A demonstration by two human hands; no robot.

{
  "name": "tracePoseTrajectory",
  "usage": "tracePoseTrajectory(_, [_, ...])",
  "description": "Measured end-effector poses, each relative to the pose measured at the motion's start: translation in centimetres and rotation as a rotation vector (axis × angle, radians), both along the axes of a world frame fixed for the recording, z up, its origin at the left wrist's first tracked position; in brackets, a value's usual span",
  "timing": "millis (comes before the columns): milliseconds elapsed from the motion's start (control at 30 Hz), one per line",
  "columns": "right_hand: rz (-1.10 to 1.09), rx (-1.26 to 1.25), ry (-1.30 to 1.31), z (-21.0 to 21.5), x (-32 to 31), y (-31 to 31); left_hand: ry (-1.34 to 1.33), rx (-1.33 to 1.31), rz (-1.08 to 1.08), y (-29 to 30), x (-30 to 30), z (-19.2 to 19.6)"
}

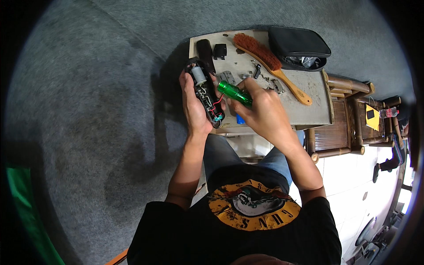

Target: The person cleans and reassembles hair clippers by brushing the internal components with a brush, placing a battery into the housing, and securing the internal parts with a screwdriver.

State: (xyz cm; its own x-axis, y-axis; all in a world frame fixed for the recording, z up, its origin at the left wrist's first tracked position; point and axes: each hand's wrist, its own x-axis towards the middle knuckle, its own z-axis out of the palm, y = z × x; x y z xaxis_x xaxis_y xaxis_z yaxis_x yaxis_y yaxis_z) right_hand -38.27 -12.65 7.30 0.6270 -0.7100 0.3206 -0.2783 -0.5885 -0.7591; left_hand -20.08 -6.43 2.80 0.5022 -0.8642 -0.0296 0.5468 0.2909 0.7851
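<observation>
My left hand (193,106) grips an opened black hand-held device (205,94), its cover off, with a small silver motor, wires and a circuit board showing. My right hand (260,110) is closed around a screwdriver with a translucent green handle (234,92), whose front end points at the device's open side. Both hands hover over the near edge of a small worn grey table (309,112). On the table lie a black cover piece (205,53), a small black part (220,51) and several small metal parts (265,79).
A wooden-handled brush with orange bristles (269,64) lies diagonally on the table. A black zip pouch (299,47) stands open at the back right corner. A bamboo stool or rack (349,119) is to the right. Grey carpet covers the floor on the left.
</observation>
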Motion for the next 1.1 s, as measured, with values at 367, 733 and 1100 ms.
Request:
tracePoseTrajectory(367, [-0.058, -0.045, 0.066, -0.5, 1.8, -0.5, -0.137, 0.002, 0.046, 0.0, -0.6, 1.5])
tracePoseTrajectory(733, [-0.11, -0.138, 0.032, -1.4, 2.0, -0.8, -0.156, -0.013, 0.032, 0.1, -0.5, 1.4])
tracePoseTrajectory(1100, [0.009, -0.33, 0.149, 3.3, 2.5, -1.8, -0.173, 0.047, 0.052, -0.1, -1.0, 2.0])
